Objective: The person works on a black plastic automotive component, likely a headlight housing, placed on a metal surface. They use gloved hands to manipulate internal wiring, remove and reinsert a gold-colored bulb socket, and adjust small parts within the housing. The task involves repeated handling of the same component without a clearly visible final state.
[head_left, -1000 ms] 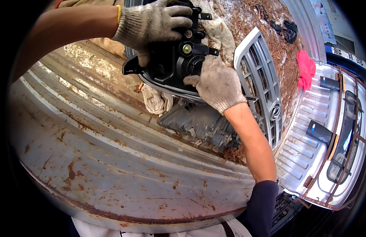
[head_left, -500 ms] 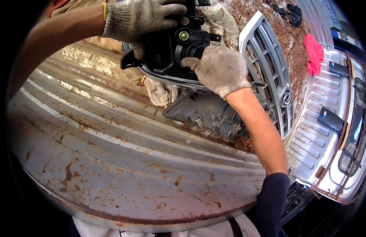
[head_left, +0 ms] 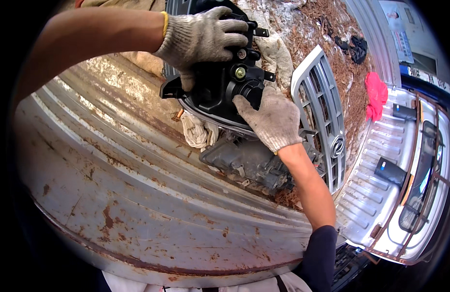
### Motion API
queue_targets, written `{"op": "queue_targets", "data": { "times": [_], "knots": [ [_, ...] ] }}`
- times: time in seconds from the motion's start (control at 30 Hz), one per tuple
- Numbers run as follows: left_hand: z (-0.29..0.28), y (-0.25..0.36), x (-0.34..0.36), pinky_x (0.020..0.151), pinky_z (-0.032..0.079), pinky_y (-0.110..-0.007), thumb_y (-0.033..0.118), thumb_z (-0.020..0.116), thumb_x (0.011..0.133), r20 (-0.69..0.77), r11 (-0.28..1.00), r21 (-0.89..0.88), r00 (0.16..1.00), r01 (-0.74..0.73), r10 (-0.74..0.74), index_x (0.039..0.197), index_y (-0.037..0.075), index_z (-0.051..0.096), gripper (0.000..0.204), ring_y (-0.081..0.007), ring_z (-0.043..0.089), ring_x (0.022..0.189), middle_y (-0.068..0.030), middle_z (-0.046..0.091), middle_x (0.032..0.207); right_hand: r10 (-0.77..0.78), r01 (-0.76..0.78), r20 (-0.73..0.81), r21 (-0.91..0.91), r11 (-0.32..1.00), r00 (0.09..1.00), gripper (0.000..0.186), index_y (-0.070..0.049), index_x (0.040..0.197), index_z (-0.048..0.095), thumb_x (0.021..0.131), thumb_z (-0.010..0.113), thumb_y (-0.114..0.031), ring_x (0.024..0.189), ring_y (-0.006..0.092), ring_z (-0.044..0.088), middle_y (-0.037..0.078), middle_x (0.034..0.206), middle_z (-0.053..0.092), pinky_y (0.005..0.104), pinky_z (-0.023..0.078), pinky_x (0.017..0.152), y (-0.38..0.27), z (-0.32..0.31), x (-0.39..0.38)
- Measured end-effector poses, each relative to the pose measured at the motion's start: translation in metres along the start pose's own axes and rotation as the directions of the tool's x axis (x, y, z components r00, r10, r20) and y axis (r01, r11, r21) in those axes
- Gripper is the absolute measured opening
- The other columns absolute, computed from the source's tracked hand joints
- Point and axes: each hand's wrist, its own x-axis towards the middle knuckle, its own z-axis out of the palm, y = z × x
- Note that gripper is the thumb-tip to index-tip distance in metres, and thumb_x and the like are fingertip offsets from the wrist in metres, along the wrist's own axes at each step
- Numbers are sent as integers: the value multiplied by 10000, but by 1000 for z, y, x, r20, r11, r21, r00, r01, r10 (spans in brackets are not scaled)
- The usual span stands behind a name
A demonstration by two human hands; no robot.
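A black car headlight (head_left: 205,95) is held with its back side facing up, its lens rim along the lower edge. My left hand (head_left: 200,41), in a knitted work glove, grips the housing with fingers spread over its top and the thumb at the near side. My gloved right hand (head_left: 273,117) is closed around the round black cap (head_left: 248,91) on the headlight's back, thumb on the near side. Its other fingers are mostly hidden behind the cap. A brass-coloured round fitting (head_left: 240,73) sits just above the cap.
Below the headlight lies a dusty dark plastic car part (head_left: 249,163), beside a white cloth (head_left: 196,131). A silver grille (head_left: 327,104) leans at the right. A rusty metal truck-bed wall (head_left: 152,214) runs along the near side. A pink cloth (head_left: 375,95) and a white pickup (head_left: 409,194) are farther right.
The view has shifted, so the headlight and both hands appear lower. My right hand has turned around the cap, its thumb moving to the near side. The left hand keeps its hold.
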Motion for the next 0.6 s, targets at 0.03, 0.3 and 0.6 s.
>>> {"op": "queue_targets", "data": {
  "times": [0.03, 0.3, 0.6],
  "knots": [
    [0, 0, 0, 1225, 191, -593, 654, 914, 454, 5, 1000, 4, 1000, 4, -5, 1260, 143, 685, 982, -350, 252, 1489, -133, 423, 1495, 15, -14, 6, -12, 1000, 1000, 714, 52, 899, 673, 857, 632, -660, 795, 378, 726, 239, 795, 705, 450, 575, 718, -2, -2, 0],
    [1, 2, 0, 1229, 183, -601, 656, 911, 479, -12, 1000, 7, 1000, 13, -13, 1224, 147, 710, 925, -354, 244, 1496, -129, 422, 1500, -138, 149, -258, 23, 989, 956, 332, -36, 1040, 688, 942, 665, -352, 852, 338, 696, 142, 897, 696, 452, 540, 800, 13, -7, -2],
    [-17, -9, -4, 1058, 338, -634, 714, 838, 499, -5, 989, 23, 989, -146, 146, 1104, 142, 708, 843, -399, 371, 1382, -150, 480, 1432, -241, 312, -335, 178, 933, 911, 119, -74, 930, 714, 834, 692, -141, 859, 370, 637, 158, 811, 644, 477, 517, 773, 2, -2, 15]
  ]
}}
